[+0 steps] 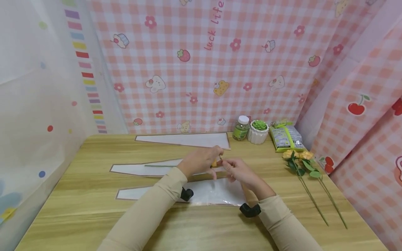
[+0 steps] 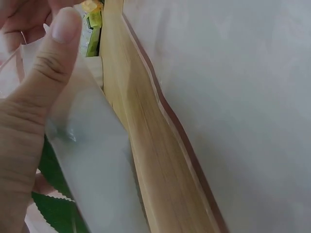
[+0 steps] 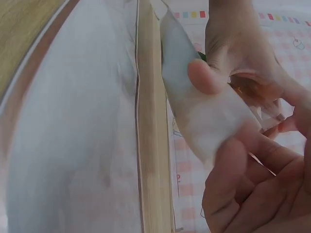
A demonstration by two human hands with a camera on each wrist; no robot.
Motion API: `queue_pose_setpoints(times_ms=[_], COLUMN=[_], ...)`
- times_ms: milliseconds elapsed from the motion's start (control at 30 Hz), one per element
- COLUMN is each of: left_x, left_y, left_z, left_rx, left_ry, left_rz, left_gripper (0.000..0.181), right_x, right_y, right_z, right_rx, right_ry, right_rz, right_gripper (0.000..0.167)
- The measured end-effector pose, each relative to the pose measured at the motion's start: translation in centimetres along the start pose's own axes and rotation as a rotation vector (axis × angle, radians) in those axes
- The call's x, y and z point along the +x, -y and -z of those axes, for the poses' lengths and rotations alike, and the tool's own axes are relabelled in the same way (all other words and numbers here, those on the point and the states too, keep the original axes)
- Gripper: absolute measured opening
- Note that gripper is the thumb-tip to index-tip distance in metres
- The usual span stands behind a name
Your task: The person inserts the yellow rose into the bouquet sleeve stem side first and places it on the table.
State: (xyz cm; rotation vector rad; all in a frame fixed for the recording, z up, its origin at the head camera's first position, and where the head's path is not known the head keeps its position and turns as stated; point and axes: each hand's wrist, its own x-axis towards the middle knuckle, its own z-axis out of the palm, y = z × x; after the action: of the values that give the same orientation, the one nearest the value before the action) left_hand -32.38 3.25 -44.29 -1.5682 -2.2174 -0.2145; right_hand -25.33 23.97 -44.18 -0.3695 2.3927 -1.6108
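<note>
On my feed, the left hand [image 1: 201,161] and right hand [image 1: 243,172] pinched the tapered sleeve [image 1: 154,170] mid-frame, its long axis crosswise, narrow end leftward.

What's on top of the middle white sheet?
A green stem along the left part of the middle white sheet; an orange flower between left hand and right hand. Anything under either hand is covered.

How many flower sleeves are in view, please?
3: rear sleeve nearest the gingham curtain; front sleeve farthest from it; middle sleeve between them. More may be hidden underneath.

Yellow flower [image 1: 214,163] — at whitish, tapered sleeve [image 2: 97,150]
</note>
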Motion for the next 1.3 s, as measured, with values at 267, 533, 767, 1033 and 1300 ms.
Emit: queue_pose_setpoints(times_ms=[267, 533, 767, 1033, 1300], left_x=[0.4, 0.7, -0.3, -3.6, -7.4], left_y=[-0.5, -0.5, 0.1, 1.9, 3.7], left_z=[0.4, 0.7, 1.1, 2.0, 2.8], left_rx=[-0.046, -0.037, -0.191, -0.238, -0.243], left_ry=[0.011, 0.056, 0.16, 0.312, 0.301], left_rz=[0.026, 0.054, 0.262, 0.528, 0.622], left_gripper=[0.1, 0.1, 0.113, 0.128, 0.12], right_x=[-0.2, -0.3, 0.1, 0.6, 0.6], right_y=[0.5, 1.2, 1.1, 0.3, -0.2], right_z=[-0.6, -0.9, -1.2, -0.5, 0.8], right_rx=[-0.051, -0.056, 0.056, 0.134, 0.195], right_ry=[-0.146, -0.112, -0.249, -0.282, -0.432], right_rz=[0.039, 0.105, 0.085, 0.054, 0.044], right_gripper=[0.029, 0.029, 0.027, 0.029, 0.028])
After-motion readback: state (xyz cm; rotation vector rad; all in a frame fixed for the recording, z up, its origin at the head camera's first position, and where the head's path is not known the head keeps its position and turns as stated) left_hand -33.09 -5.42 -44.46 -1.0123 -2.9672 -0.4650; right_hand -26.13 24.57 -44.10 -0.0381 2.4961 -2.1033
